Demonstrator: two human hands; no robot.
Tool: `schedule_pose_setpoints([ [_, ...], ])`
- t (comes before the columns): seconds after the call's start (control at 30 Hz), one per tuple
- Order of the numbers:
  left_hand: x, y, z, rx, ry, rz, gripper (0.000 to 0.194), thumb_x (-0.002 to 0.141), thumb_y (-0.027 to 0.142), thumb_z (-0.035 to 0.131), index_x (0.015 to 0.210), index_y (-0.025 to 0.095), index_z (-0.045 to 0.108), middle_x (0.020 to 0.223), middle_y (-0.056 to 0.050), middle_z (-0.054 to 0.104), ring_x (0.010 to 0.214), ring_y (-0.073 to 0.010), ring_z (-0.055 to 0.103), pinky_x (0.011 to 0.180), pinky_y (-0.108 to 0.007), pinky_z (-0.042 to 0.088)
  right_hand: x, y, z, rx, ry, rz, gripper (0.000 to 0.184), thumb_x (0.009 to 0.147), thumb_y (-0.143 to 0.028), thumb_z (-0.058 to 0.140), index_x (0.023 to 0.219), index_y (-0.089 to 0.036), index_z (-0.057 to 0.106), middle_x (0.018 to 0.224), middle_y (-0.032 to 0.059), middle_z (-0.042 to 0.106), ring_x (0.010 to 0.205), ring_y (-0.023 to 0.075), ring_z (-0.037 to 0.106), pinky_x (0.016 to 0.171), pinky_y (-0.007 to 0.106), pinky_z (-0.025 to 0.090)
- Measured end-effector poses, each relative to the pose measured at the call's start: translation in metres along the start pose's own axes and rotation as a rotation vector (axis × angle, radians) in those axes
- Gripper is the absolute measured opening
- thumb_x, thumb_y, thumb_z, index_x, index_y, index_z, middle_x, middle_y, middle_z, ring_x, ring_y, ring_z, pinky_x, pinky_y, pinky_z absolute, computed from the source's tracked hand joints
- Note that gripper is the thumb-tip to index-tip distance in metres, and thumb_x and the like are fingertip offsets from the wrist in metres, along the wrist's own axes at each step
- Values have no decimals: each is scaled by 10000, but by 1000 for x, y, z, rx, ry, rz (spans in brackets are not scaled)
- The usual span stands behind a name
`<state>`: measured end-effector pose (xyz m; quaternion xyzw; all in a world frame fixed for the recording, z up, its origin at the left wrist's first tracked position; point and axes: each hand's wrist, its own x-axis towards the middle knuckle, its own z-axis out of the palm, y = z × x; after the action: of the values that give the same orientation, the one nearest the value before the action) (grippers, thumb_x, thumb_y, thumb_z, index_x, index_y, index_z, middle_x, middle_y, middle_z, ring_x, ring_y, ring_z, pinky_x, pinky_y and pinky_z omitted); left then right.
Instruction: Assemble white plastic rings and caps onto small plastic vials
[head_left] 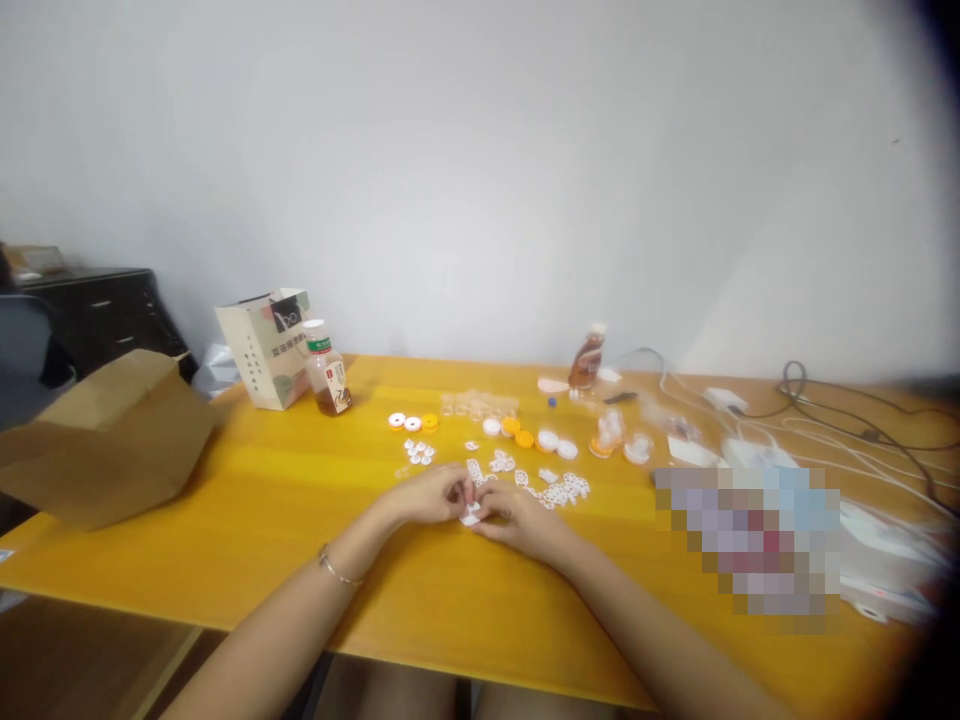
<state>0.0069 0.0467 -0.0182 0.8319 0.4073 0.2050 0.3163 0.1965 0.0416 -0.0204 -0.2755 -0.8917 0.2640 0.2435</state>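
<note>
My left hand and my right hand meet over the middle of the table. Between their fingertips is a small white flat piece, pinched from both sides. Its exact kind is too small and blurred to make out. Just beyond my hands and to the right lie many white cut-out pieces with holes. Several small white pieces form a group to the left. Farther back are orange and white round caps and a row of clear small cups.
A brown paper bag lies at the left of the wooden table. Behind stand a printed gift bag, a drink bottle and a brown bottle. Cables and a pixelated item occupy the right.
</note>
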Motion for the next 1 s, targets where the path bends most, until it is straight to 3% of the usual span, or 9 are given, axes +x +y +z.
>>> schedule_pose_setpoints([
  [0.2,-2,8,-5,73,-40,77,119,656,215,604,713,131,543,784,-23,556,686,-104,512,598,-181,401,0,3,1,35,9,-11,85,714,-270,588,692,-199,631,898,45,593,817,168,568,736,288,443],
  [0.5,-4,19,-3,188,59,132,33,717,167,531,698,140,536,793,-33,542,707,-114,500,632,-199,399,-1,3,-1,99,93,-15,112,735,-300,572,769,-211,632,875,44,606,821,166,562,768,311,434],
  [0.67,-5,29,-10,145,233,175,54,759,174,494,771,151,542,832,-37,526,772,-127,507,698,-224,403,4,1,1,413,256,130,198,713,-348,587,842,-198,581,849,33,627,795,154,589,776,315,457],
  [0.77,-5,34,-11,144,272,206,52,763,175,496,781,156,541,861,-45,518,797,-136,506,728,-244,401,7,-1,4,624,304,218,250,666,-349,629,845,-198,540,834,22,628,786,148,602,743,298,479],
  [1.0,-3,33,-9,170,281,233,86,782,199,488,819,165,557,917,-55,511,819,-140,509,755,-257,403,7,-3,1,702,335,311,308,603,-326,678,850,-203,540,801,23,620,765,163,606,596,255,490],
])
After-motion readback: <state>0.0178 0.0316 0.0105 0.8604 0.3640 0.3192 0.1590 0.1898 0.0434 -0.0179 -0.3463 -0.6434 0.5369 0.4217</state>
